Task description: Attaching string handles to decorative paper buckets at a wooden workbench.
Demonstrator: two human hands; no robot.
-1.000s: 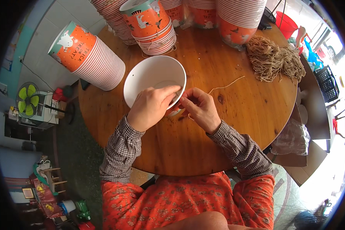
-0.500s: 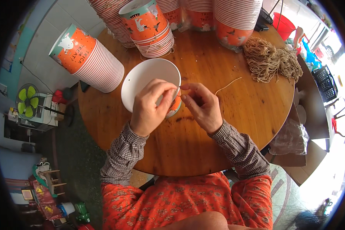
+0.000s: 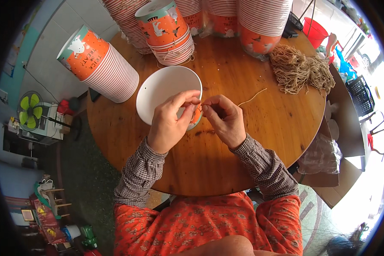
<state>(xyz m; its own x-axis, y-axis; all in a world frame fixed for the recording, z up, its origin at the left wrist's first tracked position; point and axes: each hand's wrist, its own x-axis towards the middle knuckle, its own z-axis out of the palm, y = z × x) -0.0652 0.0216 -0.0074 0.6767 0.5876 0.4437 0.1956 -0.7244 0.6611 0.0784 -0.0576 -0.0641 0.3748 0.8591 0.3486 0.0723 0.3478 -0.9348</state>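
Observation:
A paper bucket (image 3: 155,89), white inside and orange with a green rim band outside, lies tipped on the table with its mouth toward me. A small dark hole shows in its inner wall at the left. My left hand (image 3: 170,123) is closed at the bucket's right rim, thumb and fingers pinching there. Close beside it, my right hand (image 3: 228,121) pinches thumb and forefinger together at the same spot. A strand of twine (image 3: 254,97) trails from behind the right hand across the wood. Its other end, between the fingertips, is mostly hidden.
On the round wooden table (image 3: 260,136), a leaning stack of buckets (image 3: 102,68) stands left and another stack (image 3: 164,32) behind. More wrapped stacks (image 3: 262,25) line the far edge. A twine bundle (image 3: 301,70) lies at right. Cardboard boxes (image 3: 347,123) stand beyond the table.
Both hands stay at the bucket's rim. The right fingertips have drawn slightly lower and the left fingers have shifted a little. The view has moved slightly.

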